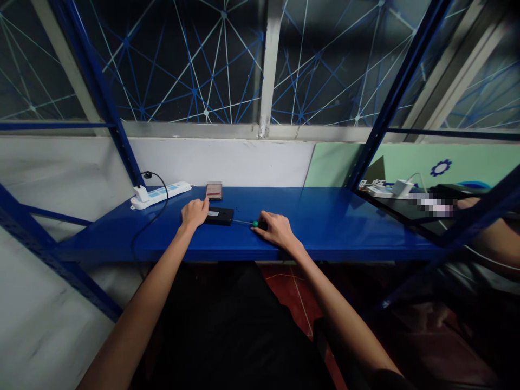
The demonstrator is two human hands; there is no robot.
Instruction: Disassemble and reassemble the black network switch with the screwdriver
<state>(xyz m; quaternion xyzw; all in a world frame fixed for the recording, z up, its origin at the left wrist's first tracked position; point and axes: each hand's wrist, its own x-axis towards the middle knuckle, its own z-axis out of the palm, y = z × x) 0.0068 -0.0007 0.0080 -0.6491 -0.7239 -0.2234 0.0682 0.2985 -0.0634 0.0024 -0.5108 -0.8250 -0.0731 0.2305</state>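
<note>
My left hand [195,213] is closed around the left end of a flat black box [220,216] with a white label, which lies on the blue table. In my right hand [277,229] is a screwdriver [255,223] with a green collar; my fingers cover most of its handle. Its thin metal shaft runs level to the left, and the tip meets or nearly meets the box's right end. Whether it touches a screw is too small to tell. A tiny dark piece [238,208] lies just behind the box.
A clear-lidded flat case [214,190] sits behind my left hand. Further left stands a white power strip [162,195] with a black cable [166,197] hanging over the table edge [260,253]. Blue posts [377,130] frame both sides. At right, another person's arm [498,238] reaches over the neighbouring table.
</note>
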